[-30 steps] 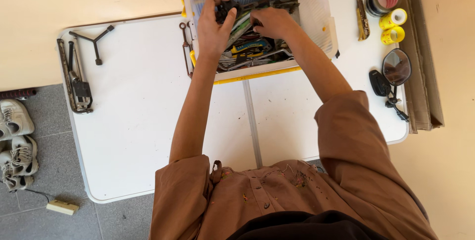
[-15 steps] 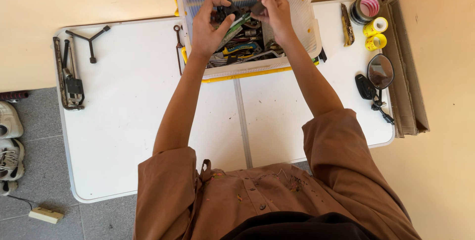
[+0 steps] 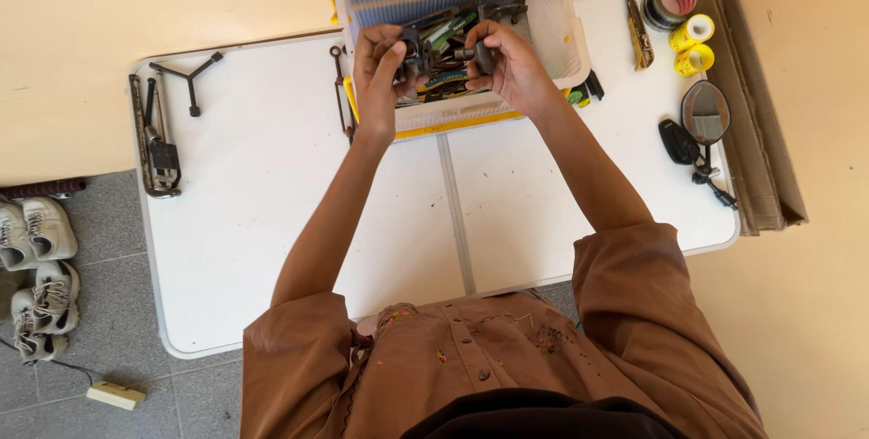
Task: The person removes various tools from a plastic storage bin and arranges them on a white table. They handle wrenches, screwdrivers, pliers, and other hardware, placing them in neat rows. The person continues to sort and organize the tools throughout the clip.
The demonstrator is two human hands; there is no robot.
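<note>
Both hands hover over the clear plastic tool bin point(image 3: 552, 32) at the table's point(image 3: 272, 222) far edge. Left hand point(image 3: 378, 72) pinches a dark round metal part point(image 3: 415, 52) — right hand point(image 3: 507, 63) grips a dark short tool handle point(image 3: 478, 54) just beside it. Tape rolls point(image 3: 683, 18) sit at the far right corner, a side mirror point(image 3: 704, 113) near the right edge — a Y-shaped wrench point(image 3: 188, 77) far left.
</note>
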